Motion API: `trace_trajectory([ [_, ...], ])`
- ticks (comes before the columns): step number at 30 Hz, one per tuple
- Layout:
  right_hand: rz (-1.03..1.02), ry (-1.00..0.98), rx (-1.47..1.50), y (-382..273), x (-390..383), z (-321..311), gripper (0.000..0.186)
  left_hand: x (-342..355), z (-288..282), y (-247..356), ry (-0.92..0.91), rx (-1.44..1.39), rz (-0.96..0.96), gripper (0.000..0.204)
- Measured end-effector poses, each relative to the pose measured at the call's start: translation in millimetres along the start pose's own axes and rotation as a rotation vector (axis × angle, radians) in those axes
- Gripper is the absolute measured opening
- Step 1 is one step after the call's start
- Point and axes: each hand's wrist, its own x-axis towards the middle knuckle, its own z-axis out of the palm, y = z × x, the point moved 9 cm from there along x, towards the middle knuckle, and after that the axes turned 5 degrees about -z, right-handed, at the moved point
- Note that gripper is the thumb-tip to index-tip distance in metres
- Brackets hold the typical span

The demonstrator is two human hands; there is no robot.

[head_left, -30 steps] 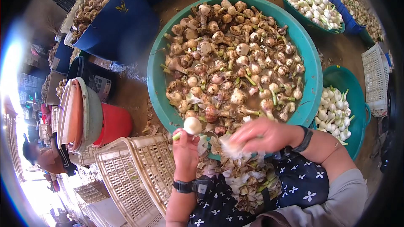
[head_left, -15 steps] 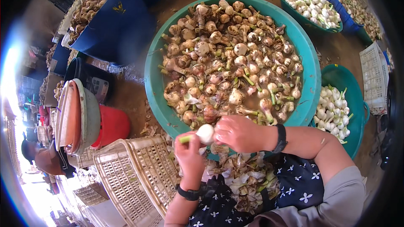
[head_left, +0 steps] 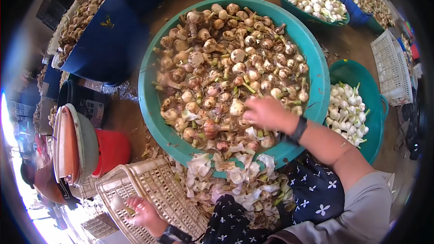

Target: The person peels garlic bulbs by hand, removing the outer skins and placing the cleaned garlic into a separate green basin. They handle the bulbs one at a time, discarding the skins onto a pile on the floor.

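Observation:
My left hand (head_left: 147, 217) is out over the upright-leaning white plastic crate (head_left: 169, 199). By its stem it has a peeled white garlic bulb (head_left: 118, 202), which hangs past the fingertips. Across the wide green tub (head_left: 322, 104) reaches my right hand (head_left: 271, 114), low over unpeeled, muddy garlic bulbs (head_left: 218, 88) lying in brown water. Its bent fingers are close to a pale garlic bulb (head_left: 237, 107); blur hides whether they touch it. Torn garlic skins (head_left: 239, 178) are heaped on my lap and over the tub's near rim.
Peeled garlic fills part of a green basket (head_left: 375, 88) on the right and another green basket (head_left: 312, 0) at the far right. A blue bin (head_left: 106, 40) of garlic stands far left. Stacked basins (head_left: 77, 144) and a red bucket (head_left: 113, 152) are at left.
My hands have parted. The left went down and left to the crate with the peeled bulb; the right moved forward over the tub. The view has shifted slightly.

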Motion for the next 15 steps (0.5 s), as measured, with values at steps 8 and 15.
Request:
trace_trajectory([
  [8, 0.323, -0.142, 0.040, 125.9, 30.1, 60.0, 0.074, -14.5, -4.2, -161.3, -0.088, 0.651, -0.452, 0.031],
  [15, 0.070, -0.141, 1.438, -45.5, -5.0, 54.5, 0.054, -79.4, 6.9, -283.6, -0.752, 1.692, -0.345, 0.045],
])
